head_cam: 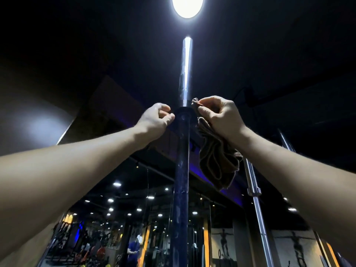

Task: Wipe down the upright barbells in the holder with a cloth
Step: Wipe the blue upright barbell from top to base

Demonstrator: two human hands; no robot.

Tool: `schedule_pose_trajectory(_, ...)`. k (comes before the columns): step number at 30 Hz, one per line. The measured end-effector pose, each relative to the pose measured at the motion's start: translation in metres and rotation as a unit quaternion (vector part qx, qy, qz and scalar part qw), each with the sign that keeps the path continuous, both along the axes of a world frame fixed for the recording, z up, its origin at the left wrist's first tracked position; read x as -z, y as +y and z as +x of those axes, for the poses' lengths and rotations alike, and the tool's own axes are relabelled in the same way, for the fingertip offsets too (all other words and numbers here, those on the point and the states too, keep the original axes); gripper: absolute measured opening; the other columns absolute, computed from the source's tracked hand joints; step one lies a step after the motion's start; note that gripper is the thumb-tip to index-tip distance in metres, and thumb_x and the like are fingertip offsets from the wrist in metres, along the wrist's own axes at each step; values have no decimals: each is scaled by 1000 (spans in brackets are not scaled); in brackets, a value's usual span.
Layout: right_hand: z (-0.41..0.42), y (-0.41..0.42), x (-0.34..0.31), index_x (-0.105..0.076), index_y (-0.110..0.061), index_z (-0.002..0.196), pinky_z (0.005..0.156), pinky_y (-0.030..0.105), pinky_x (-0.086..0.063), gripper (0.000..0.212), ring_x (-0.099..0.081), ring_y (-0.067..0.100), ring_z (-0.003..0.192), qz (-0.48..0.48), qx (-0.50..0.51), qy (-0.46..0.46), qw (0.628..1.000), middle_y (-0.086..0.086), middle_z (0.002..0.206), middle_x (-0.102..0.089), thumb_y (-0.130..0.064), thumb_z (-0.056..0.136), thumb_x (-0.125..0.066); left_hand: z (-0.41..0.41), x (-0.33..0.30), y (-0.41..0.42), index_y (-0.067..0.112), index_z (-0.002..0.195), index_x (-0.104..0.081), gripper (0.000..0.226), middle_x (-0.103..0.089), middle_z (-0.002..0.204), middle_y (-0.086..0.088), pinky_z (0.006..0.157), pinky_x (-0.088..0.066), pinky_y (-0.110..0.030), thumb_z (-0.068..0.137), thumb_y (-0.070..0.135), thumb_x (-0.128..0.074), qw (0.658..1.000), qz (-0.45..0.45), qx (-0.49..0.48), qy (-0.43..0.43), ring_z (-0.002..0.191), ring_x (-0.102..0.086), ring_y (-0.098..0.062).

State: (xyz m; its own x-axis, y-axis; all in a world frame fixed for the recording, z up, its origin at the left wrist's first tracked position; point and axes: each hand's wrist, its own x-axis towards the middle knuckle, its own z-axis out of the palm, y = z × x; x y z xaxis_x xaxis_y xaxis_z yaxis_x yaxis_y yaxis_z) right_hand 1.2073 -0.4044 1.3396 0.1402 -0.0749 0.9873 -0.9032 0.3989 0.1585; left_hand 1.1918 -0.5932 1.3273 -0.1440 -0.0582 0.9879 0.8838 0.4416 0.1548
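Note:
I look up along an upright barbell (181,170): a dark sleeve below, a thin shiny shaft rising above its collar toward the ceiling. My right hand (217,116) pinches the top corner of a brown cloth (215,160), which hangs folded just right of the sleeve. My left hand (157,118) is on the left side of the collar with curled fingers; thumb and fingertips meet at the collar edge, and what they pinch is too dark to tell.
A second chrome barbell (254,189) stands upright to the right, with another thin bar (287,141) further right. A bright round ceiling lamp (187,5) glares overhead. Gym racks, mirrors and a person in blue (133,249) are far below.

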Motion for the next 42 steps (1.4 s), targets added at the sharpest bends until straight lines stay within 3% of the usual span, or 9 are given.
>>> schedule_pose_trajectory(5,4,-23,0,-71,-15,106,93,26,-44,20,-61,17,96,37,134,98,985,-1,106,-67,-18,87,-66,11,31,13,16,97,-61,23,-70,97,0,81,-51,-34,96,36,-51,959,-113,103,-239,93,-66,-14)
schedule_pose_trajectory(9,-6,-28,2,-70,-24,113,91,23,-29,23,-48,26,108,120,240,118,956,-5,120,-58,-27,92,-60,14,42,20,13,90,-61,8,-68,85,-3,82,-54,-37,95,11,-54,944,-121,163,-259,81,-66,-18)
schedule_pose_trajectory(16,-8,4,7,-69,-21,116,88,25,-31,25,-49,33,100,117,308,134,934,-2,121,-57,-23,95,-56,1,60,28,13,90,-61,8,-67,89,-7,85,-55,-41,89,6,-62,912,-124,265,-287,91,-64,-23)
schedule_pose_trajectory(23,-1,-24,2,-63,-14,103,67,40,-50,15,-43,36,106,130,538,251,794,1,114,-51,-12,95,-51,-5,60,36,12,86,-61,7,-64,83,-7,73,-56,-37,86,6,-65,921,-96,269,-266,77,-62,-20)
schedule_pose_trajectory(30,-5,-10,4,-72,-13,103,86,44,-47,22,-55,39,92,77,324,120,935,8,110,-54,-17,95,-53,-9,60,37,8,105,-61,22,-68,91,-10,84,-55,-44,85,7,-67,920,-88,271,-269,86,-66,-24)
schedule_pose_trajectory(32,1,-18,4,-71,-15,100,82,44,-48,22,-51,36,95,83,390,110,910,5,110,-52,-20,96,-50,-9,60,38,10,105,-61,22,-67,90,-8,85,-55,-44,84,8,-68,920,-83,271,-271,85,-65,-23)
schedule_pose_trajectory(36,18,-49,4,-61,-13,95,63,36,-42,15,-39,33,109,160,574,167,786,0,108,-45,-13,96,-46,-10,62,38,11,87,-61,7,-64,84,-6,76,-55,-38,86,7,-65,919,-76,279,-267,78,-62,-19)
schedule_pose_trajectory(38,14,-46,-1,-62,-15,96,62,36,-42,12,-39,32,108,185,572,169,781,-2,108,-46,-16,95,-50,-10,63,36,11,89,-61,6,-64,83,-6,69,-57,-33,87,8,-65,923,-76,267,-267,76,-63,-17)
schedule_pose_trajectory(42,-15,-10,-2,-73,-17,103,85,31,-48,20,-55,30,93,98,283,172,938,0,105,-56,-18,91,-57,-9,61,30,12,94,-63,10,-68,87,-7,77,-57,-37,86,10,-67,921,-79,271,-270,82,-66,-20)
